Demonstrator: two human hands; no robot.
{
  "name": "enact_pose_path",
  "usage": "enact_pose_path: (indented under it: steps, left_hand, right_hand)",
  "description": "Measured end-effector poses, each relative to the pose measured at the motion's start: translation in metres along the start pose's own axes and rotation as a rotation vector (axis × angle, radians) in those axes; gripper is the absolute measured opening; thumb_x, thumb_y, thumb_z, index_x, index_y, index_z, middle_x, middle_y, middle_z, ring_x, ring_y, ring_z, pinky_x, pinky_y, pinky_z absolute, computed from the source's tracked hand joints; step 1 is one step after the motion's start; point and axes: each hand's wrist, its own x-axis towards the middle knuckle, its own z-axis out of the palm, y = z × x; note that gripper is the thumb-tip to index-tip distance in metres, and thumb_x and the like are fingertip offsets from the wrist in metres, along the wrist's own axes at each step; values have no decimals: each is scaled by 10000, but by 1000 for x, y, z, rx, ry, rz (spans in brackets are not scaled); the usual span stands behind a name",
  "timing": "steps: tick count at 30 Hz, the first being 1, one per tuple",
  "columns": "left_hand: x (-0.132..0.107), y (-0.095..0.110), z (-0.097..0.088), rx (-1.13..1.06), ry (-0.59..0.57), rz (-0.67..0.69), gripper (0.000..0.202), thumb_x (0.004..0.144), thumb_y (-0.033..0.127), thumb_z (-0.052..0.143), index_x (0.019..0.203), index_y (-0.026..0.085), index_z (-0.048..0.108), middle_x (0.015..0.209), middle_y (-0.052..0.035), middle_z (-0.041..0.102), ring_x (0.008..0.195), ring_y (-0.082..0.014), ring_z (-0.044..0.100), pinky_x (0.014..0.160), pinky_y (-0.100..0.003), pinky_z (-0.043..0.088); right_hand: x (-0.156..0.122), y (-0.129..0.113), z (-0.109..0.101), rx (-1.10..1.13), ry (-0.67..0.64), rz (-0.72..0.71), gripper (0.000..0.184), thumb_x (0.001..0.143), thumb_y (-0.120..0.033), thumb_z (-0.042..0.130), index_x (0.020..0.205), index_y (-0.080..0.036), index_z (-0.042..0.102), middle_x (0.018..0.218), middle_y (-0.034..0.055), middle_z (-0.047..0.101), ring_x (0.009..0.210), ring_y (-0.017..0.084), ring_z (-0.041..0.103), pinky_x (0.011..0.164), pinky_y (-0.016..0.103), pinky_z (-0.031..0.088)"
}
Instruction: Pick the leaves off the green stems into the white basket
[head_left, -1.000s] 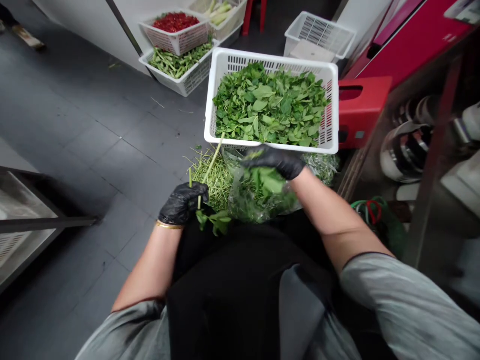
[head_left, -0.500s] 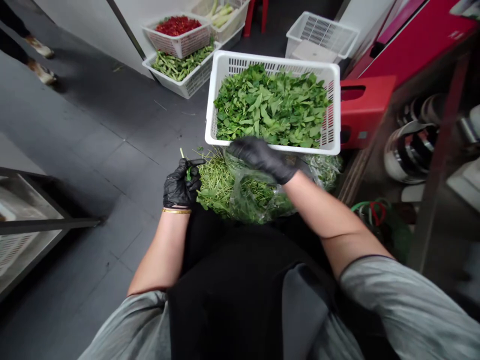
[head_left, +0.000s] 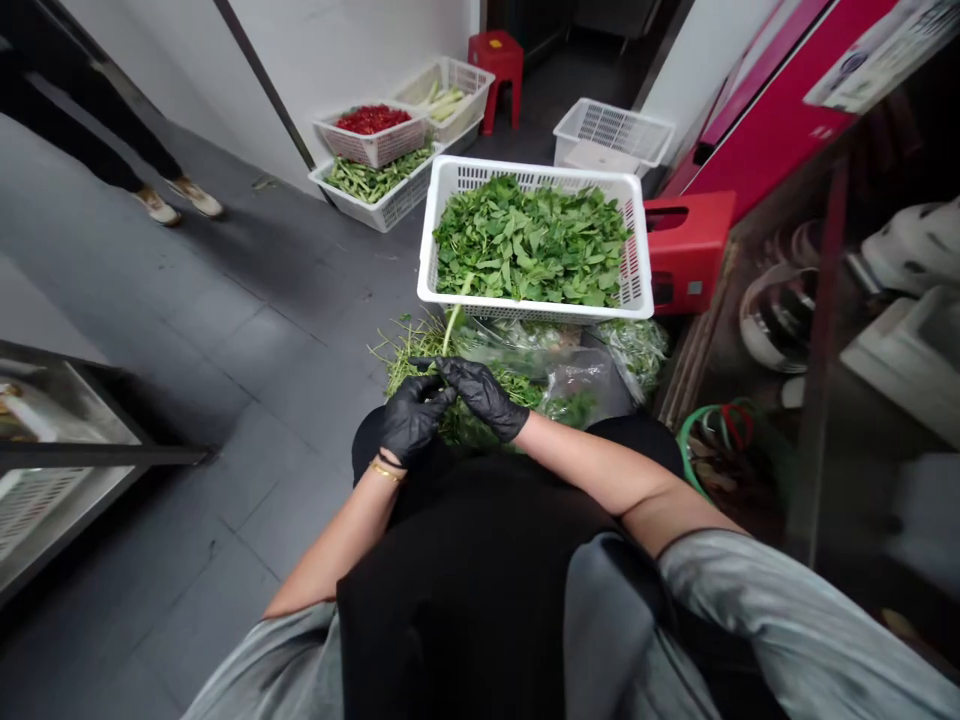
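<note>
Both black-gloved hands meet over the lap. The left hand [head_left: 409, 420] is curled closed around the lower end of a green stem [head_left: 452, 322], which rises from the fist toward the white basket [head_left: 429, 240] of leaves. The right hand [head_left: 480, 395] lays its fingers [head_left: 448, 372] across the stem; I cannot tell whether they pinch it. A plastic bag [head_left: 570, 378] lies just beyond.

Right hand [head_left: 484, 397], left hand [head_left: 409, 422] now on stem [head_left: 452, 325]
</note>
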Motion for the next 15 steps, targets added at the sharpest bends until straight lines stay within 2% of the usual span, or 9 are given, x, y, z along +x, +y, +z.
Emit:
enact_pose_path:
  steps: [3,6,10,12,15]
  left_hand:
    - [4,-3,9,-211,-24,-35,256,585,310,881,732,177,719,754,-16,704,762,-186,637,782,-326,510]
    - [5,6,10,-418,-63,-88,258,559,246,864,743,173,699,699,14,661,653,-139,591,654,-268,499]
    - [-5,21,4,-685,-271,-306,273,602,254,870,770,146,683,632,16,615,502,-89,513,470,-206,419]
    - [-9,26,0,-761,-318,-371,287,632,247,893,764,143,661,600,31,576,457,-61,470,420,-172,363]
    - [-12,29,-5,-838,-387,-474,271,706,248,881,760,149,634,556,61,508,398,-30,391,381,-145,318]
  right_hand:
    - [-3,0,10,-27,-38,-26,635,893,-767,522,1054,-223,808,1128,73,773,1163,255,669,1148,439,450]
    - [-3,-2,3,-86,-43,-17,606,886,-765,544,982,-224,798,1057,74,766,1065,246,674,1088,432,489]
    - [-3,-12,-17,-206,-66,13,524,871,-693,637,818,-187,761,830,50,699,841,207,646,897,388,543]
    - [-3,-17,-23,-168,-82,59,473,855,-639,696,830,-171,759,820,32,685,746,159,604,776,325,539]
    - [-3,-20,-24,35,-182,150,472,829,-613,735,987,-170,774,892,31,722,658,109,565,624,250,506]
